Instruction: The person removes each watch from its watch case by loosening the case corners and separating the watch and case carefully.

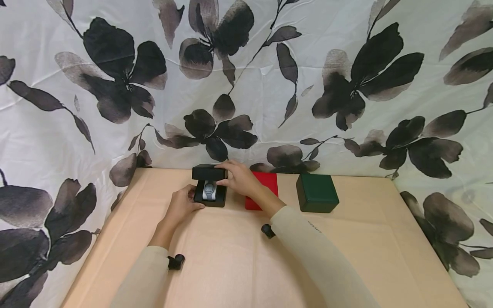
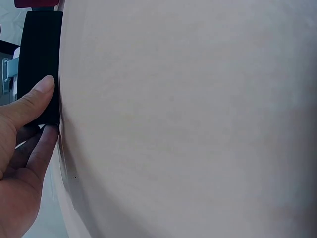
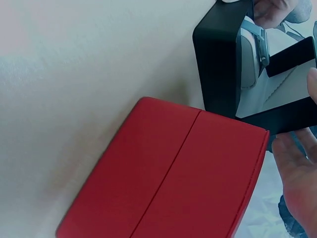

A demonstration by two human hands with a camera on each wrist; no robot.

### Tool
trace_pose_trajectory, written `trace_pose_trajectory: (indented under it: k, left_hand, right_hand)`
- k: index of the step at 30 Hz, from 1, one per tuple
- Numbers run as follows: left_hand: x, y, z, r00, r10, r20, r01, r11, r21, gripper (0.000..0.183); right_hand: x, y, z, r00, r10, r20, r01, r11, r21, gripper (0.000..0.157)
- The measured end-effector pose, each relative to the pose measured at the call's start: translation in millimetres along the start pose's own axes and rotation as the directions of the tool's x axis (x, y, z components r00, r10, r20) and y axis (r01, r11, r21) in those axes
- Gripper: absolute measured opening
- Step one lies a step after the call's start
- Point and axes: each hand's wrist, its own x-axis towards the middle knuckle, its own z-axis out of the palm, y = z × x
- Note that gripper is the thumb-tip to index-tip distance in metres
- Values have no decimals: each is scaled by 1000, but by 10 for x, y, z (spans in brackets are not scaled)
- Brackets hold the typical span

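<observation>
Your left hand (image 1: 181, 201) grips the near left corner of the black box (image 1: 221, 202), thumb on its near wall. Your right hand (image 1: 240, 179) pinches the right edge of its raised lid (image 1: 204, 173). The box stands at the far side of the tabletop (image 1: 227, 256), a watch (image 1: 209, 191) inside; right of it lie a red case (image 1: 269, 184), then a green box (image 1: 317, 192).

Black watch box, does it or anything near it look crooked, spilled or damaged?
Nothing stands out. The black box is held open, with the watch seated inside; the red box and green box rest on the table, and I see no spills or damage.
</observation>
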Motion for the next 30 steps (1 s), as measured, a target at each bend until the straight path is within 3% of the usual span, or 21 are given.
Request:
trace_pose_trajectory:
  k: [9,18,30]
  left_hand:
    - [-7,23,3,1000,-21,6,21,1000,2,64]
    - [-28,23,3,1000,-27,14,27,999,-28,63]
    - [-25,15,9,999,-32,9,33,999,-24,65]
  right_hand:
    - [6,15,-27,1000,-17,-20,18,1000,21,55]
    - [51,12,-96,999,-35,20,35,999,-19,53]
    - [178,61,-150,998,40,44,-42,999,29,49]
